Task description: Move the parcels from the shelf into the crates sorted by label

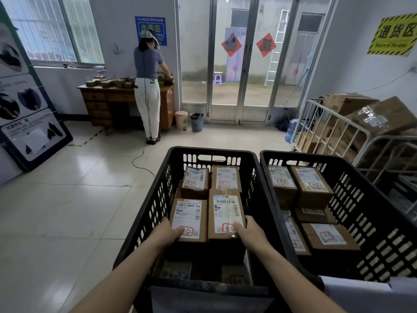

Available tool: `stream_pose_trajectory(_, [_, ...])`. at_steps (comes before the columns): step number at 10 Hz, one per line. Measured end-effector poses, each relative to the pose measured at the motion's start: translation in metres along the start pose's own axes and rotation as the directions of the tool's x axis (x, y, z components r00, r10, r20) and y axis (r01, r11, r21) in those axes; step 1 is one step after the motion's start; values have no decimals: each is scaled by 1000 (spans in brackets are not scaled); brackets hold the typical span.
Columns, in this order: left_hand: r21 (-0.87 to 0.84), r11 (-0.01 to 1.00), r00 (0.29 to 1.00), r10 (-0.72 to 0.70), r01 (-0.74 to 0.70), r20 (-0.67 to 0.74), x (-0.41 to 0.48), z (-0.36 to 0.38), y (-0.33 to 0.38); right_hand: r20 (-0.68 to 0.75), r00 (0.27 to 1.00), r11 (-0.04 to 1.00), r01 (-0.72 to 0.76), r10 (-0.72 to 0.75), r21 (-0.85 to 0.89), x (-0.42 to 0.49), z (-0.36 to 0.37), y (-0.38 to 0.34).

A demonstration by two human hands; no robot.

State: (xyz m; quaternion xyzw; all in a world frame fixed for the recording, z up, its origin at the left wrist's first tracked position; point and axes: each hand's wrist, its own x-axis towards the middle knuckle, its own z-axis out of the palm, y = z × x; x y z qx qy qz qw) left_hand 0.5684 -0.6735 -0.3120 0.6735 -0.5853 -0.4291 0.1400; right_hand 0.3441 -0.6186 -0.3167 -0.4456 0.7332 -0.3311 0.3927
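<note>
Labels (pixel 225 211) white, red-circled marks, on brown card | left hand (pixel 168 233) grips left parcel (pixel 189 219) | right hand (pixel 250 233) grips right parcel (pixel 226 216) | black crate (pixel 144 219)

Tiled storeroom with tall glass doors (pixel 194 64) at the back.
A person (pixel 147 64) in white trousers stands at a brown wooden desk (pixel 97 105); a pink bin (pixel 181 119) and a blue bin (pixel 197 125) sit beside it.

Pale tiled floor (pixel 67 211), wooden desk (pixel 108 98), glass doors (pixel 237 64), barred window (pixel 56 30)
</note>
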Motion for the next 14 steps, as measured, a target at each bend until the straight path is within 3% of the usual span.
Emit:
stream_pose_trajectory(1, [166, 980, 987, 127, -110, -97, 0, 1, -1, -120, 974, 956, 157, -192, -249, -2, 0, -1])
stream_pose_trajectory(2, [322, 908, 934, 328, -270, -143, -7, 3, 6, -87, 928, 858, 296, -363, -420, -8, 2, -7])
stream_pose_trajectory(3, [526, 758, 876, 480, -386, -49, -10, 10, 13, 23, 900, 740, 373, -436, -560, -13, 7, -14])
stream_pose_trajectory(4, [634, 649, 869, 488, -421, 79, -7, 13, 14, 121, 896, 672, 405, -428, -619, -12, 11, -13])
stream_pose_trajectory(5, [636, 636, 879, 451, -436, 153, -4, 14, 14, 156, 893, 644, 416, -421, -642, -8, 13, -12])
stream_pose_trajectory(8, [631, 640, 889, 413, -438, 198, 5, 16, 14, 230, 904, 582, 410, -359, -703, 0, 14, -18])
stream_pose_trajectory(12, [634, 646, 898, 387, -426, 210, -9, 12, 19, 225, 924, 617, 374, -308, -693, -9, 15, -26])
stream_pose_trajectory(14, [587, 687, 899, 391, -427, 197, -20, 4, 26, 103, 930, 744, 347, -354, -571, -22, -1, -32])
